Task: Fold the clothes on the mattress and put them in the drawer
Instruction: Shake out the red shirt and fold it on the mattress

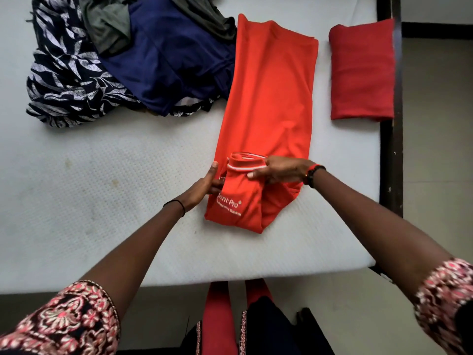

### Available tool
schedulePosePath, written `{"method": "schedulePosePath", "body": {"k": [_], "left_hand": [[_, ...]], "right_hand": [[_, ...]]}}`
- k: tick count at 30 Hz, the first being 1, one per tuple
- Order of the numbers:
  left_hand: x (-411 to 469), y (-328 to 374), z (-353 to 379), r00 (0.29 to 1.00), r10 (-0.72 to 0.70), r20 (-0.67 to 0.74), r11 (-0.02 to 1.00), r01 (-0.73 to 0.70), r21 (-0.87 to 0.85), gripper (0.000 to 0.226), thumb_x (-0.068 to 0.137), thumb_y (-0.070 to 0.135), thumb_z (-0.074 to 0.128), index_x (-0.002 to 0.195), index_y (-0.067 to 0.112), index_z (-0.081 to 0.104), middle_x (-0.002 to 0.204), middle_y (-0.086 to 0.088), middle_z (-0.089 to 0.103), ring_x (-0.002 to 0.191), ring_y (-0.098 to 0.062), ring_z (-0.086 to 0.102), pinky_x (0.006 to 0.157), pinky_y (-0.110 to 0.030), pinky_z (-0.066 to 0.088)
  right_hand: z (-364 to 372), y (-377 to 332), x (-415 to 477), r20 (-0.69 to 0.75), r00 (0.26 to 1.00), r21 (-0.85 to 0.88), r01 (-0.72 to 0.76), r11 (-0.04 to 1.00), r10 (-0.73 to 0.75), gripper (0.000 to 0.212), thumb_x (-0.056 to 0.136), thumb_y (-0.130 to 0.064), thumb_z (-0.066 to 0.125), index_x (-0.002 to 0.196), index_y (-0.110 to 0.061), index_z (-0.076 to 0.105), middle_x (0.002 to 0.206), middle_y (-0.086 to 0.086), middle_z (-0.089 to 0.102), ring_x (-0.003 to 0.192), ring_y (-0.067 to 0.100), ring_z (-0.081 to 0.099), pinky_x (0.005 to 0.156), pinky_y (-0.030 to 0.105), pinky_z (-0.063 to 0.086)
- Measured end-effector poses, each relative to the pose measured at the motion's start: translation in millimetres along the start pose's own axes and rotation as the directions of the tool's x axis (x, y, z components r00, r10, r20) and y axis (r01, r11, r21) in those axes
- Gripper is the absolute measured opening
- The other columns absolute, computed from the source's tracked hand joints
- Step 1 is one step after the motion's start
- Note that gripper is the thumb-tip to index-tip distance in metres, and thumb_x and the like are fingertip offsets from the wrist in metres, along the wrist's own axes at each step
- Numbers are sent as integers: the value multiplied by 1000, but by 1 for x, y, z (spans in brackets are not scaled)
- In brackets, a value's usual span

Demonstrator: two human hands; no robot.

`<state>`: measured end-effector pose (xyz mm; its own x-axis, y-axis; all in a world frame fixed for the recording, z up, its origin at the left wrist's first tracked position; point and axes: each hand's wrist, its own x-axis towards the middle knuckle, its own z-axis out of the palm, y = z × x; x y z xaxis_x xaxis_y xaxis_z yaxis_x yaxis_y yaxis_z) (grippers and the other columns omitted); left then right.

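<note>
Orange shirt (271,98) is lying near the mattress (102,201) right edge; left hand (207,183) and right hand (279,171) fingers are apparently pinching its collar end.

My left hand (208,181) and right hand (280,170) grip the near end of an orange shirt (271,103) lying lengthwise at centre frame on a white mattress (102,188). Folded red cloth (362,70) sits at upper right. An unfolded pile of clothes (122,60) fills the upper left.
</note>
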<state>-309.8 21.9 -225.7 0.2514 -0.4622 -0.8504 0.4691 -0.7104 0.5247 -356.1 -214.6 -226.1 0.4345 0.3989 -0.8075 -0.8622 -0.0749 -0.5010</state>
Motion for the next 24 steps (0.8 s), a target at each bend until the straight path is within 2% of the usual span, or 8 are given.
{"method": "schedulePosePath", "body": {"k": [4,8,13,15,17,19,21,24], "left_hand": [[0,-9,2,1000,14,-11,999,-15,-53,84,70,86,34,111,22,68,116,5,67,111,-10,60,102,-27,35],[-2,-14,8,994,112,-6,990,-112,-80,31,87,35,65,112,17,67,106,7,70,96,0,65,82,-13,48],[6,-19,10,977,164,-139,986,-167,-10,31,79,39,72,104,21,70,98,2,74,99,-7,66,98,-34,48],[6,-20,13,971,158,-181,987,-153,43,49,71,52,72,110,22,66,95,5,73,98,-6,66,95,-34,49],[1,-21,19,934,226,-276,970,-190,151,53,75,48,73,117,20,57,97,5,69,97,-9,63,89,-24,48],[-8,-28,23,765,499,-407,839,-308,449,55,82,43,67,127,14,50,115,0,61,108,-13,57,93,-22,42],[-18,-37,23,563,764,-315,551,-317,772,62,88,43,59,137,9,41,139,-6,47,129,-16,43,109,-28,30],[-26,-53,24,580,812,70,127,-292,948,75,91,49,48,149,10,23,156,-6,22,143,-16,23,117,-40,17]], "right_hand": [[-12,0,11,-106,993,-6,-60,998,59,11,80,-15,73,75,-21,65,73,-4,56,65,6,44,61,17,42],[-10,4,10,-190,982,38,-3,999,10,13,75,-16,76,83,-18,65,79,0,61,67,4,52,62,17,42],[-3,7,7,-405,909,58,133,989,-99,10,81,-5,70,82,-10,61,68,-3,65,55,-1,58,49,13,44],[3,10,13,-514,845,-77,127,989,-148,25,79,-8,74,98,-11,57,85,6,66,68,5,60,59,18,48],[17,15,13,-680,679,-261,127,957,-276,49,78,-10,74,120,-7,51,108,16,63,95,21,62,87,31,49],[40,24,2,-756,411,-513,111,851,-509,58,84,-11,64,137,-1,40,129,20,50,121,27,48,107,32,36],[68,35,-13,-653,277,-735,-6,679,-705,59,90,-16,52,143,1,31,147,21,33,139,27,30,116,34,22],[110,65,-22,-410,410,-908,-105,405,-815,72,90,-30,50,146,2,20,155,19,17,146,26,14,118,44,15]]}}
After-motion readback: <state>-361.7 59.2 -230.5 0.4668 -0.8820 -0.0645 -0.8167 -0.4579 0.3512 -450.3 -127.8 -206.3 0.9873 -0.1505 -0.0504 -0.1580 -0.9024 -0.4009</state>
